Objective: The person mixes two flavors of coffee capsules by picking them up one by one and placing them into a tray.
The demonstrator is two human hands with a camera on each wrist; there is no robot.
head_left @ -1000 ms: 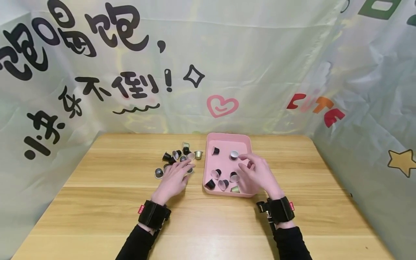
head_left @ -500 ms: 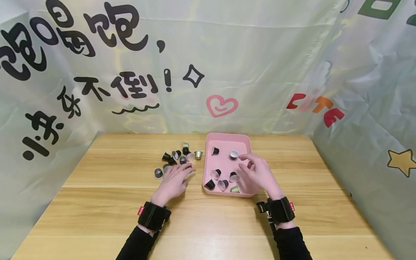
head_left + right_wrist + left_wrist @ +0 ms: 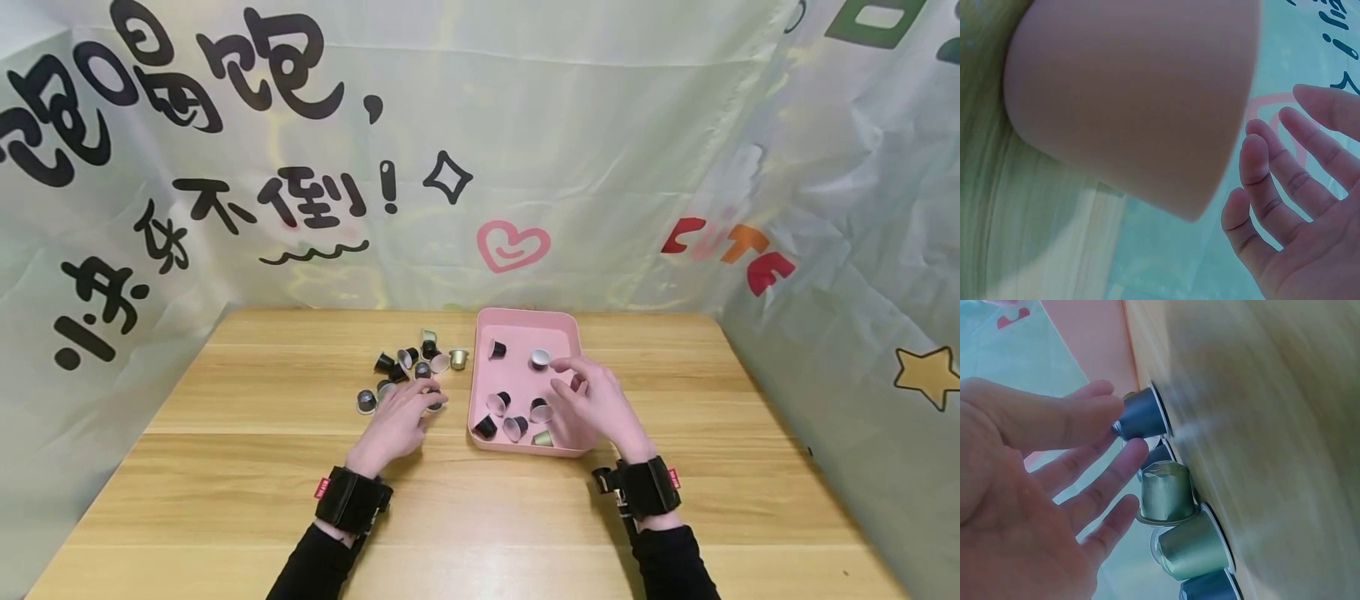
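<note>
My left hand is at the near edge of a pile of coffee capsules, its thumb and fingertips at the top of a dark coffee capsule. This capsule stands rim-down on the wooden table. Beside it in the left wrist view are a green capsule and another green capsule. Over the right side of a pink tray hovers my right hand, fingers loosely bent and holding nothing. Several capsules lie in the tray, among them a white-lidded one near the right fingertips.
More black, green and gold capsules are behind the left hand, with a gold capsule close to the tray's left wall. A black capsule stands at the pile's left. A printed curtain hangs behind the wooden table.
My left hand has drawn slightly back and left, its thumb and fingertips closing in. The dark capsule at them has shifted a little toward me. My right hand has stayed still.
</note>
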